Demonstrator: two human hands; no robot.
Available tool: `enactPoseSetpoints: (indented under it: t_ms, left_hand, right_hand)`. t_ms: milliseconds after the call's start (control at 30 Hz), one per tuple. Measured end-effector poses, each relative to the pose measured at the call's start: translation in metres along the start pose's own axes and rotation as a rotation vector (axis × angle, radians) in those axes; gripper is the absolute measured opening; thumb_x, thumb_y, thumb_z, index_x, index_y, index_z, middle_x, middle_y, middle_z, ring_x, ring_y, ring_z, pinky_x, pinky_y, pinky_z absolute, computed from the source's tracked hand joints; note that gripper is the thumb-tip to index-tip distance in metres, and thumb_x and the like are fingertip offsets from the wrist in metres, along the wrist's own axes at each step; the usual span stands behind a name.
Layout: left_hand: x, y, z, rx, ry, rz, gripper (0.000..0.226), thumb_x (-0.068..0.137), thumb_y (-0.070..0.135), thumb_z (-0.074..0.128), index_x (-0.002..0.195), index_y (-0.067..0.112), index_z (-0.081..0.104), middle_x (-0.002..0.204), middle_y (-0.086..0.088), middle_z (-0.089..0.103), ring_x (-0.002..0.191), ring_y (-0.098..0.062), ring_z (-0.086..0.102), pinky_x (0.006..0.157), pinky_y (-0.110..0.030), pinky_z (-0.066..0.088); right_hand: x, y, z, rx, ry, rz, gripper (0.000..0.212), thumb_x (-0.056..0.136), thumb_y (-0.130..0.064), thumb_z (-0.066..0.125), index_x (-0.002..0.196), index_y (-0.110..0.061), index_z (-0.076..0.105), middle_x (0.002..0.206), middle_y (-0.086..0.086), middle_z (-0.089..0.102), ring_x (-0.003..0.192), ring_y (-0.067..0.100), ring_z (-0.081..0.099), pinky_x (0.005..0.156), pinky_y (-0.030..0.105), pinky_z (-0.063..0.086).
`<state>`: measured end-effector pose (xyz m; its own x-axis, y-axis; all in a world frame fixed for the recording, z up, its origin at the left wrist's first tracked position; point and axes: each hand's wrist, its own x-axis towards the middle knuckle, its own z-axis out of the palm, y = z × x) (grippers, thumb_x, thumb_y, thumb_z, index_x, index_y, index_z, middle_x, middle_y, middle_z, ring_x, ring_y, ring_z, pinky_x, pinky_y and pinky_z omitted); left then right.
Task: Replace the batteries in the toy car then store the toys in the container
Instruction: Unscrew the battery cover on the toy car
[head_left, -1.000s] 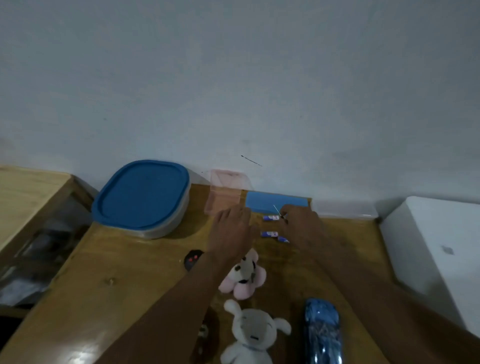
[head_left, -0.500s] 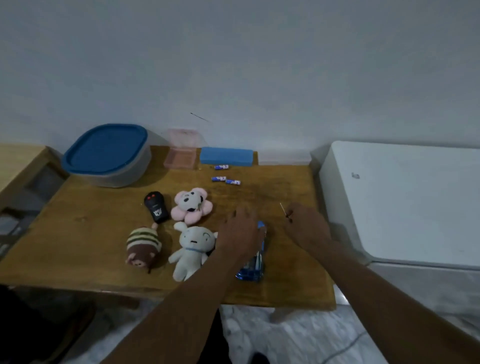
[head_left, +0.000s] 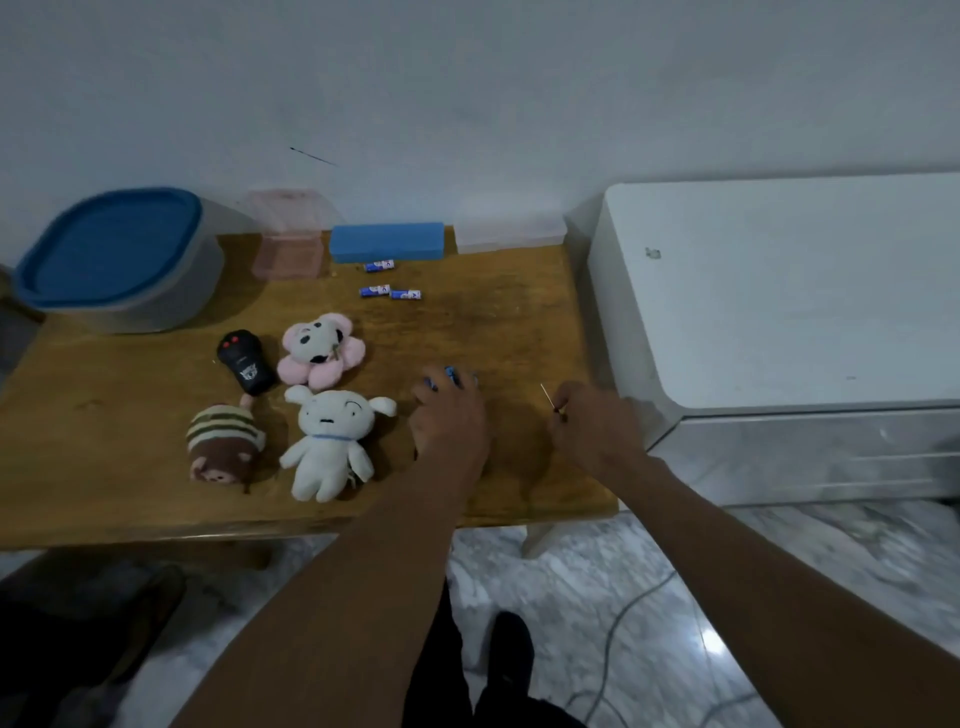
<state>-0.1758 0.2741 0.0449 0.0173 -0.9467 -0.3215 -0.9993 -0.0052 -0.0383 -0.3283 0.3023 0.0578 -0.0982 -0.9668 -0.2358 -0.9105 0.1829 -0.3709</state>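
As my left grip (head_left: 451, 415) curled over the blue toy car (head_left: 450, 375) near the front of the bench (head_left: 493, 322), my right grip (head_left: 592, 431) pinched a thin tool (head_left: 548, 398), the car seeming light, hard and slick, best held by its sides.

Dim indoor light, cool bluish cast; source seemingly overhead and to the left; soft shadows spread right of the blue-lidded container (head_left: 111, 257) and the plush toys (head_left: 332, 441); bright glare patch on the marble floor (head_left: 711, 644); faint sheen on the near edge of the wooden table (head_left: 208, 532); left hand (head_left: 449, 415) and toy car (head_left: 451, 371) smeared by motion blur; container edges soft; wide-angle bowing toward frame borders.
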Motion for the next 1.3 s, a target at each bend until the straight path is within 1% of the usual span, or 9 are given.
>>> enactPoseSetpoints:
  t_ms: [333,500,633,767,867,967,1033,1133,1300]
  left_hand:
    - [0.005,0.003,-0.004,0.003,-0.045,-0.044,0.075,0.090,0.028,0.061,0.148,0.015,0.017,0.138,-0.036,0.028,0.112,-0.046,0.052,0.083,-0.046,0.055]
    - [0.011,-0.007,-0.005,-0.106,-0.110,-0.095,0.085,0.084,0.033,0.065,0.148,0.023,0.009,0.136,-0.033,0.026,0.115,-0.049,0.047,0.090,-0.055,0.051]
    - [0.015,-0.022,-0.016,-0.253,-0.127,-0.102,0.084,0.082,0.034,0.064,0.145,0.018,0.011,0.135,-0.029,0.029,0.118,-0.044,0.044,0.095,-0.047,0.047]
    - [0.017,-0.038,-0.027,-0.629,-0.064,-0.118,0.077,0.081,0.037,0.066,0.144,0.016,0.026,0.133,-0.019,0.042,0.117,-0.033,0.050,0.090,-0.037,0.044]
    - [0.014,-0.047,-0.037,-1.035,-0.020,-0.118,0.053,0.084,0.030,0.063,0.130,0.013,0.044,0.114,-0.005,0.058,0.099,-0.021,0.057,0.079,-0.034,0.045]
    - [0.008,-0.057,-0.043,-1.413,-0.069,-0.194,0.029,0.089,0.018,0.057,0.117,0.017,0.051,0.113,-0.010,0.060,0.099,-0.028,0.060,0.086,-0.044,0.052]
    - [0.002,-0.063,-0.045,-1.649,-0.131,-0.209,0.030,0.090,0.009,0.052,0.119,0.016,0.053,0.109,-0.014,0.063,0.097,-0.034,0.064,0.083,-0.050,0.056]
    - [-0.006,-0.073,-0.047,-1.825,-0.153,-0.188,0.038,0.091,0.004,0.051,0.128,0.013,0.049,0.112,-0.017,0.064,0.092,-0.032,0.066,0.066,-0.040,0.057]
    - [-0.014,-0.093,-0.051,-1.950,-0.210,-0.180,0.032,0.093,0.010,0.051,0.125,0.014,0.052,0.119,-0.017,0.065,0.106,-0.035,0.064,0.075,-0.041,0.056]
  right_hand:
    - [0.002,-0.006,-0.004,-0.001,-0.008,-0.006,0.012,0.091,-0.024,0.054,0.101,-0.019,0.059,0.083,0.003,0.065,0.073,0.022,0.063,0.067,0.033,0.055]
    - [0.003,-0.009,-0.009,0.002,0.003,-0.007,0.011,0.091,-0.020,0.056,0.101,-0.017,0.060,0.082,0.002,0.064,0.072,0.021,0.062,0.066,0.030,0.052]
    - [0.002,-0.013,-0.012,0.003,0.018,-0.021,0.012,0.093,-0.020,0.055,0.102,-0.016,0.060,0.081,0.002,0.064,0.070,0.019,0.061,0.064,0.028,0.049]
    - [0.003,-0.019,-0.015,0.016,0.024,-0.026,0.011,0.094,-0.019,0.053,0.102,-0.017,0.060,0.082,0.002,0.064,0.071,0.018,0.062,0.068,0.031,0.055]
    - [0.005,-0.024,-0.021,0.007,0.032,-0.034,0.010,0.093,-0.019,0.053,0.100,-0.017,0.060,0.080,0.002,0.065,0.070,0.019,0.063,0.071,0.038,0.059]
    - [0.006,-0.029,-0.030,-0.005,0.062,-0.044,0.009,0.093,-0.019,0.054,0.098,-0.016,0.060,0.078,0.001,0.063,0.068,0.018,0.062,0.069,0.034,0.057]
    - [0.008,-0.034,-0.035,-0.018,0.096,-0.054,0.009,0.093,-0.020,0.053,0.098,-0.016,0.060,0.077,0.000,0.062,0.068,0.017,0.061,0.068,0.033,0.056]
    - [0.008,-0.043,-0.045,-0.027,0.115,-0.080,0.010,0.094,-0.022,0.052,0.097,-0.018,0.060,0.075,-0.002,0.060,0.065,0.016,0.058,0.063,0.029,0.051]
    - [0.009,-0.062,-0.063,-0.030,0.173,-0.105,0.011,0.094,-0.025,0.051,0.092,-0.019,0.060,0.072,-0.005,0.057,0.063,0.012,0.054,0.059,0.024,0.039]
